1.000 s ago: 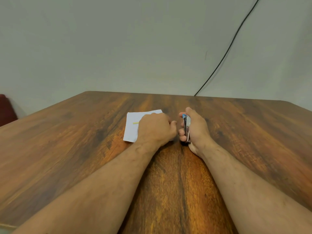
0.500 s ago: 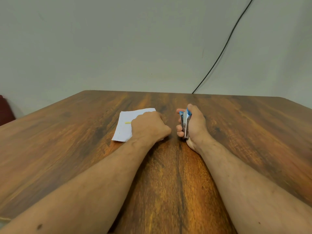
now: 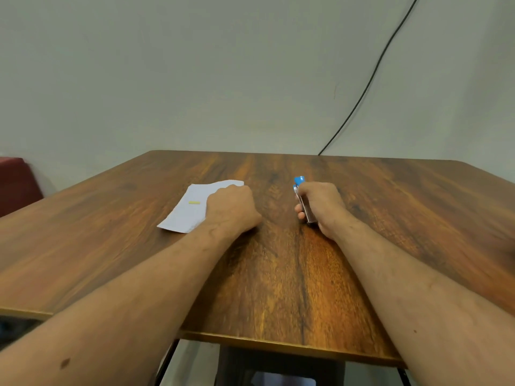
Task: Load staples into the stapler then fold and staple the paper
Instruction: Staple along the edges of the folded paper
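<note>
A white sheet of paper lies on the wooden table, left of centre. A small yellow strip lies on it. My left hand sits on the paper's right part with its fingers curled over the edge, and the far corner there lifts slightly. What the fingertips do is hidden. My right hand grips a small stapler with a metal body and a blue end that points away from me. It holds the stapler just above the table, apart from the paper.
A black cable runs down the wall to the table's far edge. A dark red object stands beyond the table's left side. The near table edge is below my forearms.
My hands have moved apart. The left hand has drawn left with the paper. The right hand has shifted right and turned the stapler so its blue end points away.
</note>
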